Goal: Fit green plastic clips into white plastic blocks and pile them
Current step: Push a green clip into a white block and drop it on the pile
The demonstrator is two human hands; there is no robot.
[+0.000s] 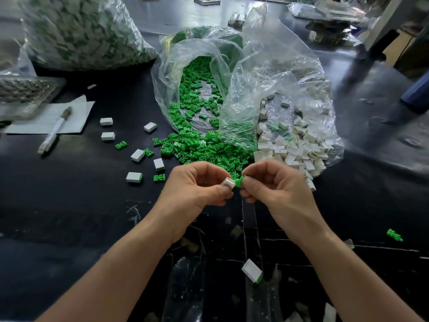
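Note:
My left hand [197,187] pinches a small white plastic block [228,182] with its open end facing right. Just beside it, my right hand [271,182] pinches a green clip [239,181], whose tip sits at the block's opening. Both hands hover above the black table, in front of a heap of green clips [204,147] that spills from a clear bag. A heap of white blocks [294,147] lies to its right in a second clear bag. Several fitted blocks [138,155] lie scattered on the table to the left.
A big clear bag of finished pieces [83,31] stands at the back left. A pen [54,131] lies on white paper [69,112] at the left. One fitted block [251,270] lies near me, and a stray green clip [394,234] at the right.

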